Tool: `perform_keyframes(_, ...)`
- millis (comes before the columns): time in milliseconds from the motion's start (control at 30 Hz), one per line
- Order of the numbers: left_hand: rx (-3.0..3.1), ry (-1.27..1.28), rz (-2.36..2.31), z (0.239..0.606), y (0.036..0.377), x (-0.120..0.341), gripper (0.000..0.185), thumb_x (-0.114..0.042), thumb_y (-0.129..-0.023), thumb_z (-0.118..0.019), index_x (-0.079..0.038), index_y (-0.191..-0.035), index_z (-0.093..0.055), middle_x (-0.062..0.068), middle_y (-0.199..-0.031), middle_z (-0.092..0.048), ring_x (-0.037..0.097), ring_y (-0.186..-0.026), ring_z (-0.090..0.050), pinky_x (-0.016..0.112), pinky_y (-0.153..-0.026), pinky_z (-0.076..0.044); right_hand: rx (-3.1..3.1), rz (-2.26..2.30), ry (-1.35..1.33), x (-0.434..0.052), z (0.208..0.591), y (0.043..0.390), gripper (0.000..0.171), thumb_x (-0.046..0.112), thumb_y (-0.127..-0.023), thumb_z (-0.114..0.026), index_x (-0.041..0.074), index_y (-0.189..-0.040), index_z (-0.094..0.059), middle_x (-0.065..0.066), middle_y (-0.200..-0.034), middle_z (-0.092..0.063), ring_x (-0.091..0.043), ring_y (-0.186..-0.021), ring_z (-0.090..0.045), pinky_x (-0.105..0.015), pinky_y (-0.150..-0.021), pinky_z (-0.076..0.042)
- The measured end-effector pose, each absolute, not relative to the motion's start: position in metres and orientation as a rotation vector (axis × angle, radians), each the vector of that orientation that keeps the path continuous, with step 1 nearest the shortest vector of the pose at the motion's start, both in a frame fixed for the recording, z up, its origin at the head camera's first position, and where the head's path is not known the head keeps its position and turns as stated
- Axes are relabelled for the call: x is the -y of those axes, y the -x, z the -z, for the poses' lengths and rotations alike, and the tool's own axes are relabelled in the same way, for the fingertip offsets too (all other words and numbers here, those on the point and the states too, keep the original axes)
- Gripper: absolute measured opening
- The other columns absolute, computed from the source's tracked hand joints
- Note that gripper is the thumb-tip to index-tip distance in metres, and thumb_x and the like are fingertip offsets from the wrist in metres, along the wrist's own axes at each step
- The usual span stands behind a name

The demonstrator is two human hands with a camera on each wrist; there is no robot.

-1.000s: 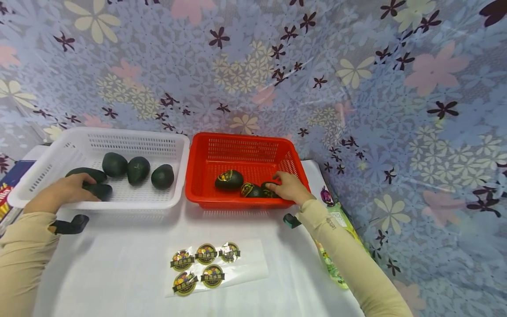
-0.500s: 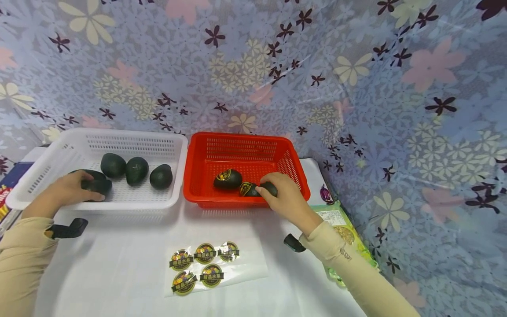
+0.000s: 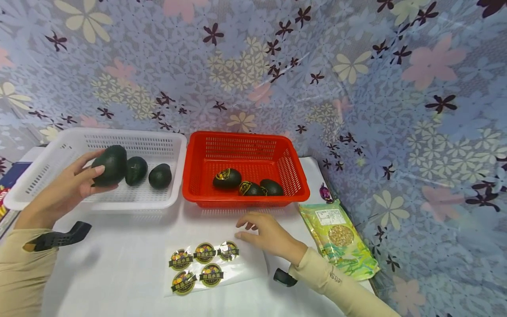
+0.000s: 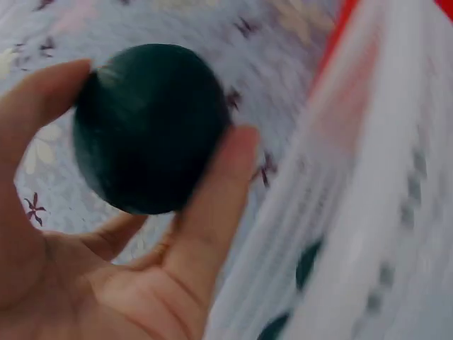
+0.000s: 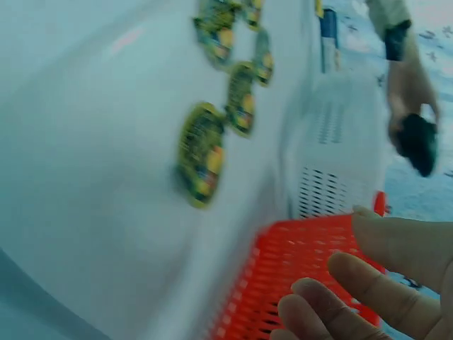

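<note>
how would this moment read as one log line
left hand: holding avocado over white basket; right hand: empty, near sticker sheet; red basket: three avocados

The left hand (image 3: 65, 189) has lifted a dark avocado (image 3: 112, 166) from the left end of the white basket (image 3: 138, 204) and grips it higher, left of the frame's centre, probably covering another that lay behind. The right hand (image 3: 269, 235) has left the red basket (image 3: 214, 200) and hangs lower, just right of centre, near the sticker sheet (image 3: 249, 266). The stickered avocado (image 3: 272, 188) it held now lies uncovered, and the green-yellow bag (image 3: 340, 240) at right shows more fully.
</note>
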State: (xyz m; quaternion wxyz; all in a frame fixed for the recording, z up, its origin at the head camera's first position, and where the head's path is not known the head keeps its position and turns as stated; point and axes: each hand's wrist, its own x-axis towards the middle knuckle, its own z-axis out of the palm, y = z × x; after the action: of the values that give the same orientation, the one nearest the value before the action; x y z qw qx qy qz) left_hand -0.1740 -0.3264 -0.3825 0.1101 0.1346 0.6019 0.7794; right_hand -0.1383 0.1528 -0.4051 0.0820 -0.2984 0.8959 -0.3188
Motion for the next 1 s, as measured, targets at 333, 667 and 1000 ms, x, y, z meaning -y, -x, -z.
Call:
perform_keyframes(333,-1.342,-0.797,-2.326,0.377,0.161,0.304,0.050,-0.007,-0.107,-0.031,-0.015,-0.156,-0.031,0.010,-0.142,-0.061,0.028,-0.124,-0.065,0.042,-0.096,-0.058,-2.592,0.791,0.893,-0.143,0.437,0.134,0.036,0.021,-0.084,-0.081,0.006,-0.114,-0.069,-0.004,-0.102,-0.069,-0.015,-0.087,-0.060,-0.022,-0.078,-0.050)
perform_keyframes(667,-1.824,-0.960,-1.513,0.375,0.132,0.246,0.056,-0.002,-0.088,-0.064,-0.008,-0.140,-0.047,0.011,-0.127,-0.066,0.021,-0.113,-0.065,0.027,-0.091,-0.055,-2.618,0.713,0.899,-0.133,0.451,0.133,0.041,0.020,-0.079,-0.085,0.007,-0.115,-0.070,-0.002,-0.097,-0.061,-0.007,-0.076,-0.049,-0.017,-0.070,-0.041)
perform_keyframes(1000,-1.959,-0.791,-1.230,0.400,0.119,0.191,0.054,-0.022,-0.082,-0.080,-0.017,-0.129,-0.054,0.010,-0.117,-0.066,0.017,-0.105,-0.064,0.023,-0.088,-0.052,-2.614,0.750,0.875,-0.129,0.454,0.131,0.039,0.017,-0.077,-0.086,0.008,-0.112,-0.071,-0.001,-0.094,-0.059,-0.008,-0.077,-0.051,-0.017,-0.071,-0.043)
